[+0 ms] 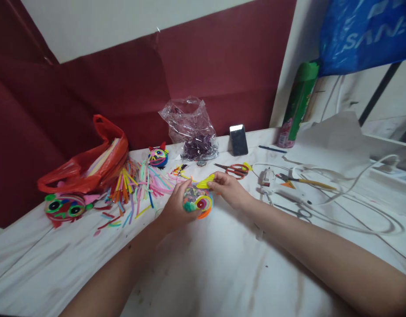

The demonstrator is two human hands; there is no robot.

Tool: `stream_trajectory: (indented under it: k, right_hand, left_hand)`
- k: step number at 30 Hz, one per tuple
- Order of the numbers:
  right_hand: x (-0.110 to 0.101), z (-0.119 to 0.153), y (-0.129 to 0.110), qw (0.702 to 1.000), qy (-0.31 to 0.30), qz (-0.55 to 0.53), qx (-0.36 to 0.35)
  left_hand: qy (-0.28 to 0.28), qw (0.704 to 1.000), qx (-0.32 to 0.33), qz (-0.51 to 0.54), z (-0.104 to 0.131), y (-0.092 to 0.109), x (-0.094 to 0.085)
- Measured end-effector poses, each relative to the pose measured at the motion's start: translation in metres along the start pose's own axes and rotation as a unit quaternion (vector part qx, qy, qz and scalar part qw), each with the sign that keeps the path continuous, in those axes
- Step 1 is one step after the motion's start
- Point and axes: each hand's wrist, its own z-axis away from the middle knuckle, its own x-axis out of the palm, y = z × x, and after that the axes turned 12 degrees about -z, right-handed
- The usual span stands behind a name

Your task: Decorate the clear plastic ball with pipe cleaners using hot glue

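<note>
Clock read from the round craft piece point(198, 200), 12 towards the wall. The piece sits low over the marbled worktop point(229, 273); whether it touches the surface, cannot tell. It shows a red-centred ring with orange along the lower edge and green to the left.

Left hand point(175, 209): fingers wrapped round the piece from its 9 o'clock side, thumb along the lower edge. Right hand point(231, 193): fingers pinching a yellow strip point(206, 181) at the piece's 1 o'clock edge.

Out at 9: a round pink-and-red face point(64, 208) with green-ringed eyes. Between 9 and 10: a bundle of coloured fuzzy stems point(125, 182), loose cut lengths nearby, and a red plastic bag point(104, 169) just behind. Between 10 and 11: a smaller blue face ball point(158, 156) with red ears.

At 12: a clear bag point(198, 141) of dark purple material. At 1: a phone point(239, 141) tilted against the raised back edge. Between 1 and 2: a green spray can point(298, 103), upright but leaning. At 2: orange-handled scissors point(236, 171).

Near 3: a white glue gun point(282, 189), yellow-handled pliers point(313, 182) just beyond, white cable looping around.
</note>
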Motion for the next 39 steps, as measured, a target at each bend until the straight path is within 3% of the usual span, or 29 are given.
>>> stream_trajectory:
  k: [20,39]
  right_hand:
    - [0.0002,0.0001,-0.0043,0.999,0.022,0.002,0.047]
    - [-0.0017,-0.0001,-0.0037,0.998,0.017,0.035,0.051]
  left_hand:
    - [0.075,0.991,0.102,-0.034,0.0056,0.0006,0.0102]
    - [0.06,0.992,0.107,-0.036,0.0051,-0.0031,0.0081]
